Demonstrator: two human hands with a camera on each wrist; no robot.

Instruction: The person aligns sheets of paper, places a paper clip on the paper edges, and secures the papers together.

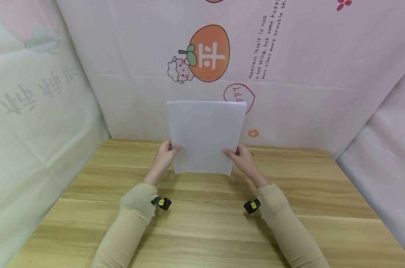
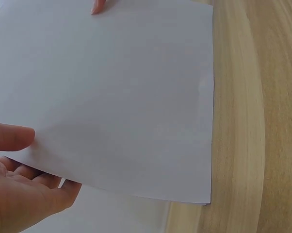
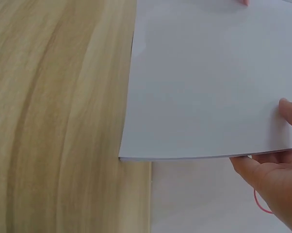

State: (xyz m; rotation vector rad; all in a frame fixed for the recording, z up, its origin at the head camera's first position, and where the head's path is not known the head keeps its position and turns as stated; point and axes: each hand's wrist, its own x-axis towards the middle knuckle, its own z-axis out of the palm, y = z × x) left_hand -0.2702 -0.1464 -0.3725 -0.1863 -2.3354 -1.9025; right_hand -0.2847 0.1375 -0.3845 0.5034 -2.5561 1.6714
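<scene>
Head cam first: a person's got a stack of plain white paper (image 1: 207, 137) held up in both hands, right around the middle of the scene, over the far part of a wood-grain table (image 1: 205, 230). It's standing pretty much upright, one broad side facing the wearer. Can't really tell if the bottom edge touches the wood or floats just above it.

Left hand (image 1: 165, 154) has the left edge, right hand (image 1: 244, 160) has the right edge, both gripping on the lower half. Same grasp on each side: thumb pressed on the near face, fingers curled in behind, so the paper's pinched between. Left wrist cam shows that nicely, with the left thumb (image 2: 12, 137) lying on the sheet and the other fingertips peeking out past the edge. From the right wrist you can see the edge has some thickness, so it's more than one sheet, but no clue how many.

Both arms are in beige sleeves (image 1: 126, 223), and there's a small black camera on each wrist, left one (image 1: 163, 203) and right one (image 1: 252, 206), each with a yellow mark.

Far side is a pale printed cloth (image 1: 138, 104): orange fruit (image 1: 210, 54), little sheep (image 1: 180, 70) just left of it, English text to the right, plus a red heart (image 1: 240, 91) partly hidden behind the paper's top right corner.
</scene>
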